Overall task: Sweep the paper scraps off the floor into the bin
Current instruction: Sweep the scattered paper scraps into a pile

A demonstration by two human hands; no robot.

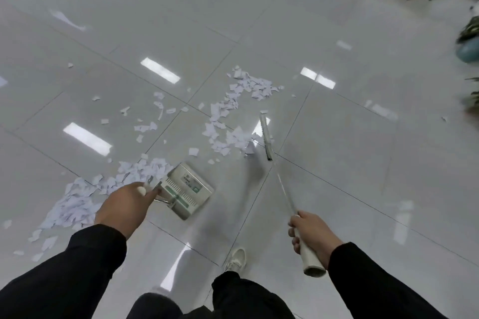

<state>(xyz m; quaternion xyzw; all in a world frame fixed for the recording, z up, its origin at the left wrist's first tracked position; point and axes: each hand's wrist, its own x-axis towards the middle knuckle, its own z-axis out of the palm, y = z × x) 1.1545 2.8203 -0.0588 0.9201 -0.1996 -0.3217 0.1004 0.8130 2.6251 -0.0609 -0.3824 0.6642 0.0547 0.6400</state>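
Right now my right hand (309,232) wraps the pale grip of the broom (285,197), and my left hand (124,203) curls round the dustpan (189,189) handle. Paper scraps (228,134) lie scattered across the floor (363,150) beside the broom head: light, flimsy, likely to flutter, so I sweep low. The dustpan's label is unreadable.

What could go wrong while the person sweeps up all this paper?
The scraps are light, so a fast stroke of the broom in the right hand may scatter them instead of gathering them. The dustpan, held by the left hand, sits between two piles, so the pile beside it could get missed.
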